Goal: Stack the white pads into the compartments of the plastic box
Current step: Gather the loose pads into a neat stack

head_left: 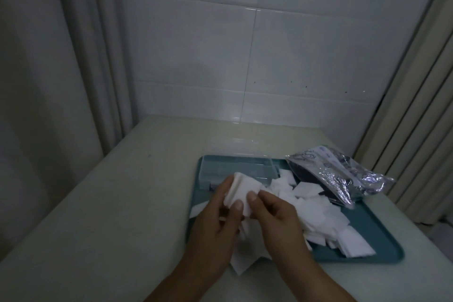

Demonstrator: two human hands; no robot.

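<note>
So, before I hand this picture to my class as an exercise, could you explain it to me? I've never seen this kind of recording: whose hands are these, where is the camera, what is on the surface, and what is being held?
There is no machine here. A person works with two bare hands, and one wide-angle camera worn on their head looks forward and down, so you see roughly what they see.

A teal tray sits on a pale table in front of a tiled wall. On the tray lie a loose pile of white pads, a clear plastic box at the far side, and a crinkled plastic bag at the far right.

The left hand and right hand together hold a small stack of pads above the tray, thumbs pressed on its near face. The light is dim, so the box's compartments are hard to make out.
</note>
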